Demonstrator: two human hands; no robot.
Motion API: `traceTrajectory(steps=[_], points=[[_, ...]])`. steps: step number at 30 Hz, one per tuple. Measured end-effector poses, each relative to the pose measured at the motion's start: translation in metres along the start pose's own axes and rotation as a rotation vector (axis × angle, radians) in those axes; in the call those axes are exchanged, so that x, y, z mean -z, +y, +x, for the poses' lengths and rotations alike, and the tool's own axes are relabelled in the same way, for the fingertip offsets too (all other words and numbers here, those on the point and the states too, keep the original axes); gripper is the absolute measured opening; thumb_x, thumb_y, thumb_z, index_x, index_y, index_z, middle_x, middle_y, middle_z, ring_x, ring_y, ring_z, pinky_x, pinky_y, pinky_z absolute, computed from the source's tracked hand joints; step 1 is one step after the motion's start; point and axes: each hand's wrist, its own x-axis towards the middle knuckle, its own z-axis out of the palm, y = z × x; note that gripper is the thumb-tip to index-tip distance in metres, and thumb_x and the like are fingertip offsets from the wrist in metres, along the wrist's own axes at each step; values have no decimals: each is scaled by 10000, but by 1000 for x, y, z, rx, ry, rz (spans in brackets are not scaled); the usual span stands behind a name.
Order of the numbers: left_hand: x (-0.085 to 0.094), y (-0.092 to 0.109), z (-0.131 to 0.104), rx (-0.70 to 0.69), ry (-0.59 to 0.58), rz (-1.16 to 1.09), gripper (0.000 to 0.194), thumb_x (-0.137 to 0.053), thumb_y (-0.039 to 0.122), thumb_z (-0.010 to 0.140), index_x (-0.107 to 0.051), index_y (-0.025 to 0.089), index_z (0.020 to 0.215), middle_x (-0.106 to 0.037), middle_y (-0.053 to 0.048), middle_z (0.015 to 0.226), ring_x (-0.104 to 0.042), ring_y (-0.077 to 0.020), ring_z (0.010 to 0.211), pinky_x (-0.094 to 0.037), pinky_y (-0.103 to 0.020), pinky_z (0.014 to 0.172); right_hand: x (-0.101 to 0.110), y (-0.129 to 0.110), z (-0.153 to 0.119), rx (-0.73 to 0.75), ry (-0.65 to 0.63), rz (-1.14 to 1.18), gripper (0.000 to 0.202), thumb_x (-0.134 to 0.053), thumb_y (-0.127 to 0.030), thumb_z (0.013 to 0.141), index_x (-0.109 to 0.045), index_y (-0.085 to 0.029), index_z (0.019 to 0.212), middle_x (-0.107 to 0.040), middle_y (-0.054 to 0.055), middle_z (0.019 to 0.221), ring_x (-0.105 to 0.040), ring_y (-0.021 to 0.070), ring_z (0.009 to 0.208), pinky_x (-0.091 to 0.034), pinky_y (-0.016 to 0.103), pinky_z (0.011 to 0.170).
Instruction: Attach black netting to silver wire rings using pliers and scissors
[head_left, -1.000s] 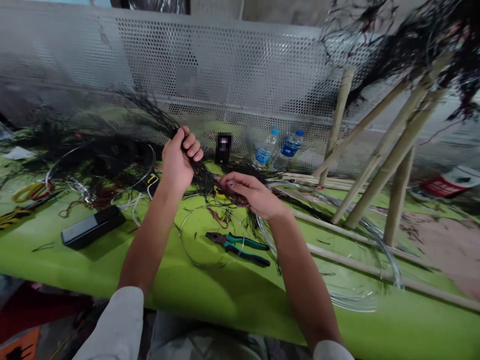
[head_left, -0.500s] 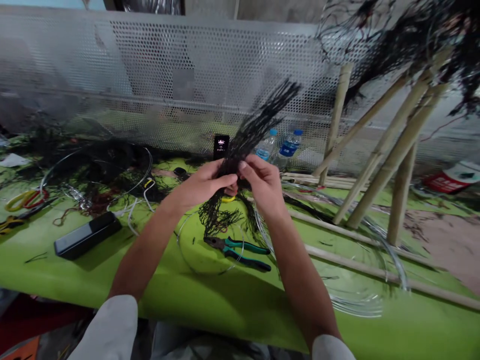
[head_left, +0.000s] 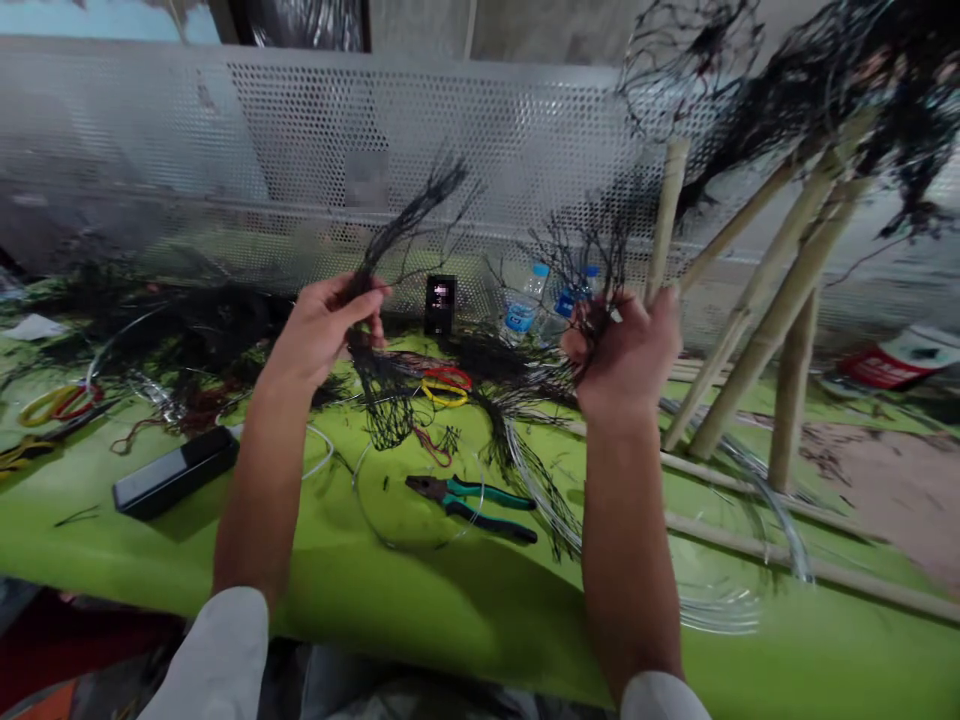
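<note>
My left hand (head_left: pixel 322 325) is closed around a bundle of black strands (head_left: pixel 409 215), whose ends rise to the upper right and hang below the fist. To the right, my right hand (head_left: pixel 628 345) is closed on another black bunch (head_left: pixel 611 250) that fans upward; its fingers are a little blurred. Between and below the hands lie red and yellow scissors (head_left: pixel 446 386) among black strands. Green-handled pliers (head_left: pixel 480 503) rest on the green table (head_left: pixel 337 590), touching a loop of clear wire (head_left: pixel 367 520).
Bamboo poles (head_left: pixel 776 310) stand and lie at the right. Behind are water bottles (head_left: pixel 521 312), a phone with a lit screen (head_left: pixel 440 303) and a perforated metal panel (head_left: pixel 315 130). A dark box (head_left: pixel 176 472) and more scissors (head_left: pixel 60 403) lie left.
My hands have moved apart, left hand to the left, right hand to the right. The single black bundle is now in two bunches, one in each hand, and the scissors between show more.
</note>
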Motion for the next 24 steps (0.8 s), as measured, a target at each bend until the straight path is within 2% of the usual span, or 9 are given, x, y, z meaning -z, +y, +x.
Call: traceTrajectory(steps=[1, 3, 5, 6, 8, 11, 13, 18, 24], points=[[10, 1, 2, 6, 14, 5, 206, -843, 274, 763, -732, 194, 916, -668, 11, 763, -649, -121, 615, -604, -244, 591, 5, 2, 1, -15, 10, 43, 813, -64, -872, 922, -604, -304, 1135, -624, 87, 904, -583, 220, 666, -419, 357, 533], [30, 0, 5, 12, 44, 3, 183, -834, 289, 784, -723, 201, 899, -665, 15, 761, -684, -139, 664, -634, -287, 691, 11, 4, 2, -70, 65, 188, 576, -421, -829, 910, -622, -303, 1029, -610, 47, 841, -532, 190, 621, -408, 349, 543], [48, -3, 9, 18, 78, 5, 152, -831, 271, 808, -711, 219, 887, -664, 25, 759, -662, -125, 650, -622, -289, 689, 14, 6, 3, -91, 95, 265, 392, -704, -663, 828, -619, -301, 952, -589, 3, 812, -489, 159, 598, -401, 330, 554], [57, -6, 11, 21, 99, 9, 135, -827, 258, 826, -706, 226, 879, -664, 29, 761, -644, -117, 641, -608, -279, 669, 14, 8, 3, -100, 110, 300, 356, -770, -592, 795, -617, -296, 920, -577, -11, 802, -473, 147, 588, -397, 322, 554], [72, -12, 15, 37, 140, 31, 103, -790, 277, 906, -712, 220, 941, -704, 8, 872, -659, -131, 723, -604, -284, 692, 16, 11, 4, -125, 136, 367, 328, -803, -533, 781, -612, -283, 873, -561, -25, 783, -447, 132, 565, -375, 306, 528], [90, -21, 19, 67, 198, 67, 272, -690, 374, 1014, -679, 204, 1227, -698, -74, 1244, -694, -214, 1053, -626, -396, 906, 18, 12, 6, -184, 134, 452, 328, -826, -497, 770, -599, -271, 841, -556, -29, 767, -463, 120, 559, -336, 275, 476], [97, -24, 21, 73, 226, 83, 326, -662, 393, 1032, -653, 218, 1306, -657, -99, 1356, -668, -245, 1164, -607, -451, 989, 19, 11, 6, -223, 114, 499, 347, -849, -479, 747, -591, -262, 828, -555, -31, 765, -486, 109, 568, -342, 251, 455], [103, -27, 25, 72, 252, 107, 323, -686, 386, 1017, -658, 220, 1293, -671, -87, 1335, -672, -253, 1160, -609, -454, 982, 16, 0, 5, -296, 71, 582, 363, -882, -457, 711, -608, -247, 827, -572, -30, 785, -517, 86, 592, -400, 199, 437], [103, -31, 27, 73, 293, 166, 334, -682, 391, 1018, -658, 209, 1298, -669, -90, 1330, -675, -252, 1153, -609, -456, 982, 18, -12, 3, -441, 31, 693, 234, -828, -372, 764, -682, -232, 881, -638, 6, 862, -546, 76, 627, -479, 171, 458]])
